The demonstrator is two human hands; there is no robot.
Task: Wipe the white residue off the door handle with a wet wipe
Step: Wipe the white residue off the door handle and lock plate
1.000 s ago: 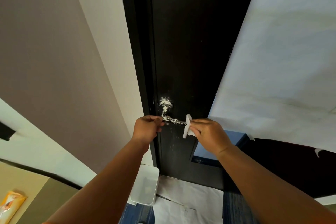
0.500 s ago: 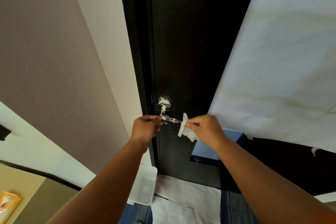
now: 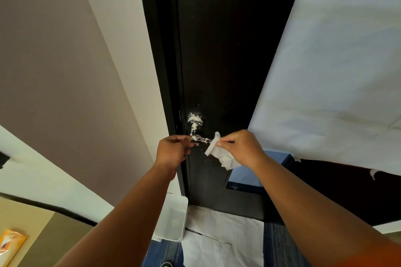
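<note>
A metal lever door handle [image 3: 200, 138] sticks out from the dark door [image 3: 221, 50], smeared with white residue on its round base and along the lever. My left hand [image 3: 172, 150] grips the handle at its left end, near the door's edge. My right hand [image 3: 242, 147] pinches a white wet wipe [image 3: 217, 150] and holds its upper corner against the lever's right tip. Most of the wipe hangs loose below my fingers. White specks dot the door below the handle.
White paper [image 3: 325, 71] covers the wall to the right of the door, and more paper [image 3: 219, 238] lies on the floor. A white rectangular bin [image 3: 172, 217] stands at the door's foot. An orange packet [image 3: 9, 245] lies at the lower left.
My right hand has drawn the wipe along the lever, and more of the wipe now hangs unfolded below my fingers. My left hand keeps its grip on the handle.
</note>
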